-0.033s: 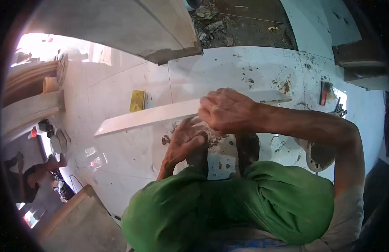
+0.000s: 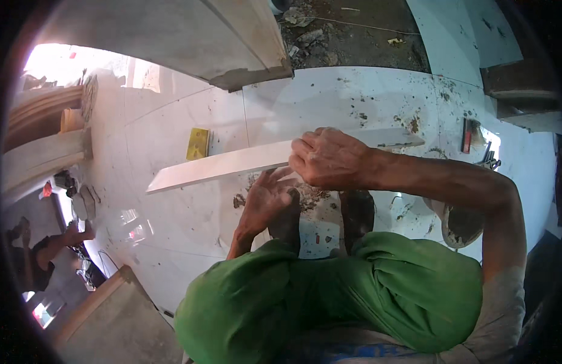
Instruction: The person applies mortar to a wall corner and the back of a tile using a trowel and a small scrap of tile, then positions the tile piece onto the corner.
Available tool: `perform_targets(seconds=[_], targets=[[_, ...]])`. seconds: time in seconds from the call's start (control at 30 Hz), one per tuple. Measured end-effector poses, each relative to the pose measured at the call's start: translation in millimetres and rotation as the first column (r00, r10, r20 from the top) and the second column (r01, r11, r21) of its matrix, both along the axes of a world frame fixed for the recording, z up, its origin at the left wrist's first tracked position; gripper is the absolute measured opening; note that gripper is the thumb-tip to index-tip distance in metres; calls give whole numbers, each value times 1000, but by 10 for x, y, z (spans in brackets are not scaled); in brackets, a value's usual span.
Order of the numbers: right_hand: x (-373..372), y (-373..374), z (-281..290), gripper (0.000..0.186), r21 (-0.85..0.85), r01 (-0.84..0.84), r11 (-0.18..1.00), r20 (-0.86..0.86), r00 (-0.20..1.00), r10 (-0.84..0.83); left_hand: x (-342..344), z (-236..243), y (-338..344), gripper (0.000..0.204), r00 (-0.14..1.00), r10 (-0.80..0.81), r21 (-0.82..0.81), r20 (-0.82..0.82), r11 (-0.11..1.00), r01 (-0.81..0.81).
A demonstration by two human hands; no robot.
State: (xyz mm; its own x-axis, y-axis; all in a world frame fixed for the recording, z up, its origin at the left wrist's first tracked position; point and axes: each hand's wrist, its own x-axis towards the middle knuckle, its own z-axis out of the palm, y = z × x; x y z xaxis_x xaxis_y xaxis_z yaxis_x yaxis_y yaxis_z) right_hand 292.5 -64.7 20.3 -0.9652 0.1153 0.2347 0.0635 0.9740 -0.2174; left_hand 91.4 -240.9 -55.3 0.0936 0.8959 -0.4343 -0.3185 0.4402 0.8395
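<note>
A long, narrow white tile strip (image 2: 223, 165) slants across in front of me, its pale left end tapering to a point. My right hand (image 2: 332, 159) is closed over its middle, fingers curled at the near edge. Just below and to the left, my left hand (image 2: 265, 205) is turned partly palm up. Its thumb stands apart, and its fingers reach to the strip's near edge, where their tips are partly hidden. Whether they bear any of the strip's weight I cannot tell.
A yellow box (image 2: 198, 144) lies beyond the strip on white floor tiles (image 2: 171, 115). Crumbs and dirt are scattered between my feet. A red-edged tool (image 2: 466, 136) lies at the right. Rubble (image 2: 311, 39) covers a dark floor patch beyond. Another person's arm (image 2: 56, 246) shows at far left.
The strip has shifted slightly to the right, along with my right hand. My left hand has stayed nearly in place, its thumb and fingers a little more spread.
</note>
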Motion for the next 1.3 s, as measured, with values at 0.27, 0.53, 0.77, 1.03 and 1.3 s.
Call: perform_targets(seconds=[0.27, 0.53, 0.77, 1.03, 1.3], targets=[[-122, -93, -493, 14, 266, -87, 960, 52, 996, 76, 41, -177, 61, 48, 753, 527, -331, 394, 846, -418], [-332, -135, -735, 15, 161, -118, 980, -21, 992, 123, -101, -395, -68, 26, 631, 673, -393, 386, 738, -548], [-461, -119, -863, 16, 86, -108, 990, -29, 993, 111, -268, -583, -127, 20, 649, 645, -366, 403, 764, -531], [-253, -108, -955, 12, 48, -8, 999, 154, 988, 1, -75, -717, -133, 23, 691, 616, -397, 379, 782, -479], [-104, 74, -833, 45, -108, 201, 974, 317, 935, -158, 137, -676, 36, 28, 725, 583, -354, 366, 808, -471]])
